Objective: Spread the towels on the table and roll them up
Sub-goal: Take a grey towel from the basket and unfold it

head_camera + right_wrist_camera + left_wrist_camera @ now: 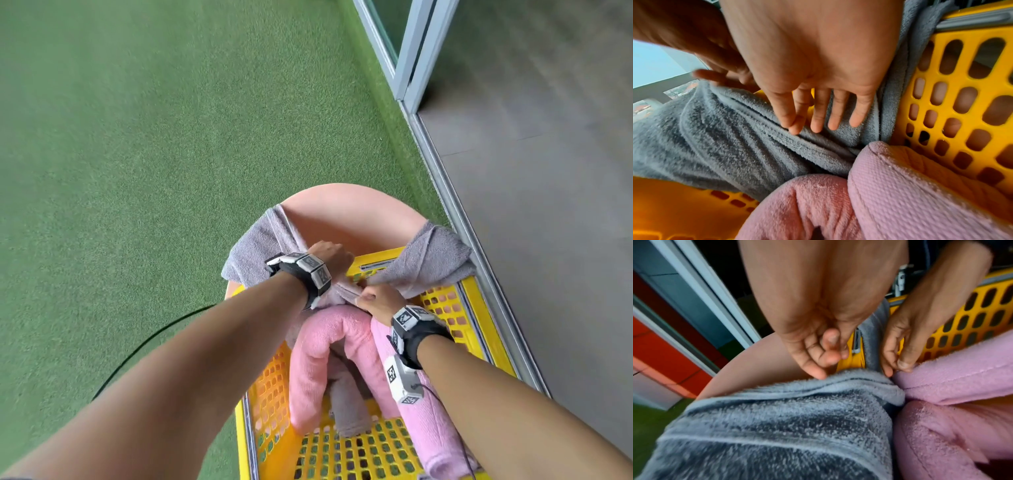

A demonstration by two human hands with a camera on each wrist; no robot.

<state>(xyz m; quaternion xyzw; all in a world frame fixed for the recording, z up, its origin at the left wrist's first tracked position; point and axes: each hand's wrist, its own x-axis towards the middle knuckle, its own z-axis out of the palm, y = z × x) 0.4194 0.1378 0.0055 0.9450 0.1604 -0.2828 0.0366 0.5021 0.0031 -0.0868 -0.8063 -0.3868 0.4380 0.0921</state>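
Observation:
A grey towel (253, 246) (777, 418) (715, 138) hangs over the far rim of a yellow basket (479, 308) (962, 321) (962, 97) and onto the round pink table (342, 212) (760, 356). My right hand (373, 298) (898, 353) (807, 116) pinches a fold of this towel between thumb and forefinger. Just beyond it, my left hand (329, 255) (818, 356) (715, 76) touches the towel's edge with loose fingers. A pink towel (318, 335) (962, 378) (818, 203) and a lilac towel (428, 428) (910, 186) lie bunched in the basket.
The basket covers the near half of the small table. Green turf (137, 137) spreads to the left, crossed by a black cable (144, 346). A metal door track (462, 222) and grey flooring (548, 171) run along the right.

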